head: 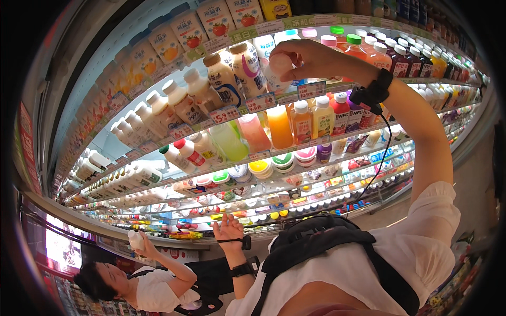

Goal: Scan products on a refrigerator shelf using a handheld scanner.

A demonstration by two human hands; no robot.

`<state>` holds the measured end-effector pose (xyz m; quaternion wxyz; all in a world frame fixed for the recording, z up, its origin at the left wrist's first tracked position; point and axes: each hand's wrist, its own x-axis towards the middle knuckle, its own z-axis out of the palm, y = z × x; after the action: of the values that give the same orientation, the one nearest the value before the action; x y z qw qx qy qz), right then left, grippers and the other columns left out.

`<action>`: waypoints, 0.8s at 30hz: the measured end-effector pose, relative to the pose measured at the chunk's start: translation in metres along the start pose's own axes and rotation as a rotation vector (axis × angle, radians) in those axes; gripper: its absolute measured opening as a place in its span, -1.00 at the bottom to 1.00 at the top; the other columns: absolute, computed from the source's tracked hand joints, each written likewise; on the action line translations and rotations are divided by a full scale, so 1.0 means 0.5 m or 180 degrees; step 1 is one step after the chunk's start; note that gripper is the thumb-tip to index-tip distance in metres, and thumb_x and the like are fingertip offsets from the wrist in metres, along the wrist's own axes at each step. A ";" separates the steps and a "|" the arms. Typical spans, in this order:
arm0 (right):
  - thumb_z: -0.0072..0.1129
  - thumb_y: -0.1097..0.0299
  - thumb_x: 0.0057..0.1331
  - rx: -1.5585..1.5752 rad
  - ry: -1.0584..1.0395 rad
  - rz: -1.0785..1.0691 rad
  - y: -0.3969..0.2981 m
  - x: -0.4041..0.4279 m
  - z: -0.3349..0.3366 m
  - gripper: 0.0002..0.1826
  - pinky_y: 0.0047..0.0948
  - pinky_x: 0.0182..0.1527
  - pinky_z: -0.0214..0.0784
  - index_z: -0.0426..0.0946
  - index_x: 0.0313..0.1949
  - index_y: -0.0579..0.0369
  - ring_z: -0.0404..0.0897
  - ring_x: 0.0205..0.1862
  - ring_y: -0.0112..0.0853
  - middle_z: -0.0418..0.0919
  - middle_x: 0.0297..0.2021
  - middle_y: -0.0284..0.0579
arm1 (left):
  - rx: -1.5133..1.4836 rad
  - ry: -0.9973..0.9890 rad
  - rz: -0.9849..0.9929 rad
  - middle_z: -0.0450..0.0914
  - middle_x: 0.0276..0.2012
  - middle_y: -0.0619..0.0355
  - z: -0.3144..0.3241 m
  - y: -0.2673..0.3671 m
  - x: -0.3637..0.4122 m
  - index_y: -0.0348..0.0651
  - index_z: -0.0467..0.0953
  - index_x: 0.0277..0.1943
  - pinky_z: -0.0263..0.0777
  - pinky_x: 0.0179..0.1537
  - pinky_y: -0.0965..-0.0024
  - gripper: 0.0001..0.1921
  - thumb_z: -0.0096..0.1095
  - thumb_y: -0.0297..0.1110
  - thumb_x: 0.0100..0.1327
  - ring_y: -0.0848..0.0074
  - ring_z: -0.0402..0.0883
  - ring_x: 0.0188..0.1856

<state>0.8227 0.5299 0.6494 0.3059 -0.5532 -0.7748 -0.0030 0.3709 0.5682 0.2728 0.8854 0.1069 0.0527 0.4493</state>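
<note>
My right hand (306, 59) reaches to an upper shelf of a lit refrigerated display case. Its fingers and thumb are around the neck and cap of a whitish bottle (276, 81) with a pale cap, which stands at the shelf's front edge or just above it; I cannot tell which. Brown-capped yogurt bottles (247, 71) are on its left. Juice bottles with green caps (353, 45) and white caps (379, 53) stand on its right. Low before my body, my left hand (229, 233) is raised with nothing in it, its fingers apart and slightly curled.
A person (166, 282) at the left holds up a white bottle (136, 240). Price tags (311, 91) line the shelf edges. Cartons (215, 17) fill the shelf above; juices (280, 126) and tubs (261, 168) stand below. A cable (385, 150) hangs from my right wrist. A black bag (316, 237) crosses my chest.
</note>
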 end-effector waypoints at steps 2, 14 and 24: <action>0.39 0.14 0.16 -0.0164 0.0234 -0.0054 0.015 0.006 -0.001 -0.47 -0.47 -0.20 0.39 0.44 0.07 0.00 0.49 -0.22 -0.45 0.56 -0.19 -0.22 | 0.0055 0.0031 0.0056 0.55 -0.05 0.06 -0.004 0.001 0.001 -0.20 0.45 0.18 0.41 -0.11 0.27 -0.48 -0.11 0.04 0.40 0.38 0.49 -0.15; 0.16 -0.27 0.22 0.0169 0.1043 0.1272 0.085 0.093 0.045 -0.15 -0.52 -0.47 0.58 0.35 0.10 0.38 0.65 -0.50 -0.45 0.56 -0.43 -0.02 | -0.0088 -0.0041 -0.0089 0.54 -0.04 0.04 -0.009 -0.013 0.012 -0.23 0.47 0.15 0.42 -0.07 0.24 -0.49 -0.08 0.02 0.40 0.34 0.50 -0.12; 0.16 0.13 0.26 -0.0708 0.1632 0.1485 0.108 0.041 0.047 -0.31 -0.27 0.00 0.32 0.17 0.20 0.39 0.37 -0.03 -0.10 0.33 -0.03 0.24 | -0.0127 -0.0084 -0.0090 0.56 -0.04 0.00 -0.002 -0.013 0.023 -0.25 0.48 0.11 0.42 -0.05 0.26 -0.52 -0.02 0.00 0.39 0.31 0.51 -0.12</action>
<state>0.8541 0.5765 0.6222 0.4208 -0.7262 -0.5208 -0.1560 0.3826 0.5737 0.2705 0.8943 0.0944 0.0336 0.4362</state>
